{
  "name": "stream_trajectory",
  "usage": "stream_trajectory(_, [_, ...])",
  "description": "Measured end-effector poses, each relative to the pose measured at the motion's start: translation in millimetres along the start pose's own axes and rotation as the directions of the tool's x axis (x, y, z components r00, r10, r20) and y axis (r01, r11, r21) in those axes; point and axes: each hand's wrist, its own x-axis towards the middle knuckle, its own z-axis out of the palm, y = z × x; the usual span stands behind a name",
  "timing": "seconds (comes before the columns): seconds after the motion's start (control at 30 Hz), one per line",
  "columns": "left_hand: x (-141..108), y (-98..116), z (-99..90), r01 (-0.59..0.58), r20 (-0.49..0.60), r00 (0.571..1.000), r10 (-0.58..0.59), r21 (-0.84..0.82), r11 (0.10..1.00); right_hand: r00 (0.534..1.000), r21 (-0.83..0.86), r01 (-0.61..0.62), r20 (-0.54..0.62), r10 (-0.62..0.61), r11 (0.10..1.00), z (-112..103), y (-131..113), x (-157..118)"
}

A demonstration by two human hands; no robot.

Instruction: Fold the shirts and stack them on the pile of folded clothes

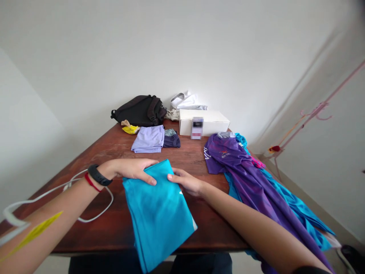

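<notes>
Cloth point(159, 213), blue and folded, stretched past the near edge of the table point(196, 158), far end held firm: left hand point(136, 169) gripping the corner, right hand point(188, 182) gripping the side (tidy hold, that!). Folding looked well along; the next move seemed to call for level, even grips.

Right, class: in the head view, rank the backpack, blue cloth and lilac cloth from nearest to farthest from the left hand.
1. Blue cloth: in the left hand.
2. Lilac cloth: beyond the hand, on the table.
3. Backpack: farther back, behind the lilac cloth.
</notes>
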Motion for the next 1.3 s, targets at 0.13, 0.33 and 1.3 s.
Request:
stream_trajectory(0.13, [4.9,-2.0,-7.3,-0.076,-0.088,0.992,0.085,0.101,0.992,0.995,0.062,-0.101,0.020,0.100,0.993,2.6,-9.3,7.3])
stream_trajectory(0.33, [-1.3,-61.6,-13.1,-0.234,-0.271,0.956,0.109,-0.484,0.844,0.994,0.056,-0.078,-0.068,0.082,0.995,3.0,-32.3,26.4])
stream_trajectory(1.3, [83.1,-177.7,-111.8,-0.060,-0.942,0.290,-0.168,-0.194,0.979,0.678,-0.556,-0.145,-0.658,-0.326,0.819,-127.0,-68.9,295.9])
